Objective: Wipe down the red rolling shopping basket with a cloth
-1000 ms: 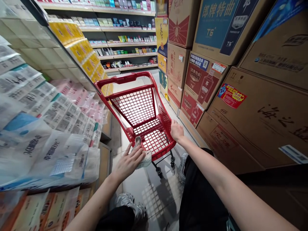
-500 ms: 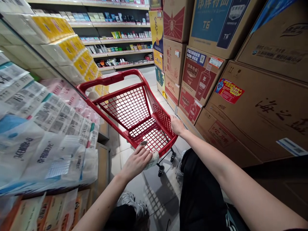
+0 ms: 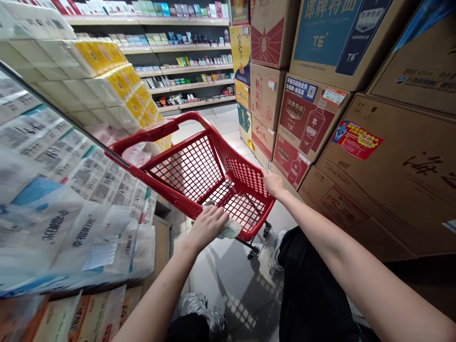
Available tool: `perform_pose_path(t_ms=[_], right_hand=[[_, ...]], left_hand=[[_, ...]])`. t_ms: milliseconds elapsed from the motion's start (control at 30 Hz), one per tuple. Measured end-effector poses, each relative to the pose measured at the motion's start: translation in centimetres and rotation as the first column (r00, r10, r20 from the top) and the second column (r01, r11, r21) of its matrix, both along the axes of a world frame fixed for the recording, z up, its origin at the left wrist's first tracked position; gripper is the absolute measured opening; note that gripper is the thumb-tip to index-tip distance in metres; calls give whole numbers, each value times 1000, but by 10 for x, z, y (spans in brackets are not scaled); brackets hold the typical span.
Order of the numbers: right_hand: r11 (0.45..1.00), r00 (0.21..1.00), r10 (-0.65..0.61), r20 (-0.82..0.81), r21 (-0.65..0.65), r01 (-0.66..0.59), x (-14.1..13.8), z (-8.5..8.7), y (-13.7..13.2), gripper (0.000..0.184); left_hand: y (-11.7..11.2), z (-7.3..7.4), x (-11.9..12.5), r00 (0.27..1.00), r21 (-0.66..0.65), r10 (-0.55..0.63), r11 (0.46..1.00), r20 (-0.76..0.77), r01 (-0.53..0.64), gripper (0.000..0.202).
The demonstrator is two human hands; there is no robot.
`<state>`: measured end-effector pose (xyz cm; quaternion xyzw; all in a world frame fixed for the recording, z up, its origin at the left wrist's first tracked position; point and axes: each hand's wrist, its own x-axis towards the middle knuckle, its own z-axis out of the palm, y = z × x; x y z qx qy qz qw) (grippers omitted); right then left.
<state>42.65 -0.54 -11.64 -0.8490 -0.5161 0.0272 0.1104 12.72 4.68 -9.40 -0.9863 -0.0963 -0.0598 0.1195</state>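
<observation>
A red plastic shopping cart with a grid-walled basket stands tilted across the aisle in front of me. My left hand lies over the cart's near left rim, fingers closed over a pale, crumpled cloth pressed against that rim. Part of the cloth is hidden under the palm. On the other side, my right hand grips the right rim near its front corner. The basket's grid floor shows nothing lying on it.
Wrapped tissue packs are piled close on the left, behind a dark diagonal bar. Stacked cardboard cartons wall the right side. Stocked shelves stand at the back. My shoes are near the cart's wheels.
My left hand with the cloth has slid along the rim, away from the near corner. The whole view has shifted, so the cart sits slightly further right. My right hand keeps its hold.
</observation>
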Motion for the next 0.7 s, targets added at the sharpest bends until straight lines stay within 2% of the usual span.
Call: perform_pose_path(t_ms=[67, 167, 300, 400, 467, 533, 700], right_hand=[[987, 989, -149, -12, 59, 150, -3, -5, -2, 41], [936, 947, -320, -42, 139, 323, -15, -13, -9, 52], [889, 897, -434, -85, 123, 441, -33, -19, -18, 64], [884, 882, -451, -137, 65, 462, -37, -17, -24, 66], [902, 893, -422, -156, 33, 431, -34, -14, -28, 69], [920, 910, -383, -156, 21, 391, -29, -12, -31, 72], [941, 930, -333, -155, 12, 339, -15, -14, -38, 76]], left_hand=[[-4, -3, 14, 1000, -7, 22, 1000, 22, -22, 19], [-8, -8, 36, 996, -27, 49, 998, 68, -48, 22], [-19, -11, 61, 989, -34, 80, 997, 124, -76, 22], [-32, -12, 70, 980, -23, 108, 994, 167, -106, 17], [-34, -12, 65, 980, -23, 99, 995, 176, -96, 14], [-27, -8, 49, 980, -21, 96, 995, 175, -93, 16], [20, 14, -23, 968, 121, 206, 967, 141, -224, 18]])
